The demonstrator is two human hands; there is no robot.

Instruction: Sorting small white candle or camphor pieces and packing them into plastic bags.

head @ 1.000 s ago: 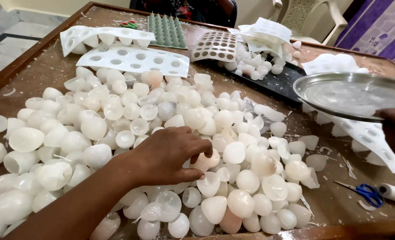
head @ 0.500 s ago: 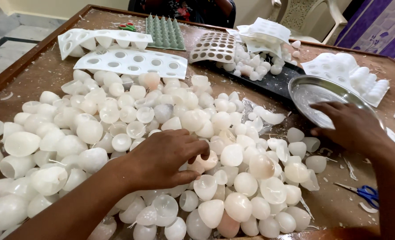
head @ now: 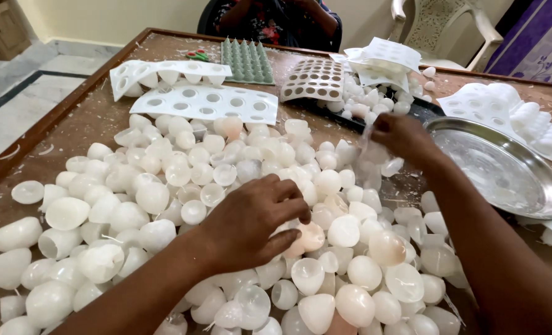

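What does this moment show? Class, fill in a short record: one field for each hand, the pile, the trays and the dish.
left hand: rests on the pile, fingers curled round a pinkish dome-shaped shell
right hand: reaches to the far side of the pile, pinching a thin clear piece; what it is cannot be told
pile: many white dome-shaped shells heaped on the wooden table
trays: white perforated sheets and a green moulded tray at the far edge
dish: round steel plate, to the right of the pile

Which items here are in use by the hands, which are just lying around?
In use:
left hand on a peach shell
right hand at the far side of the shell pile

Lying about:
steel plate
white hole trays
green tray
scissors
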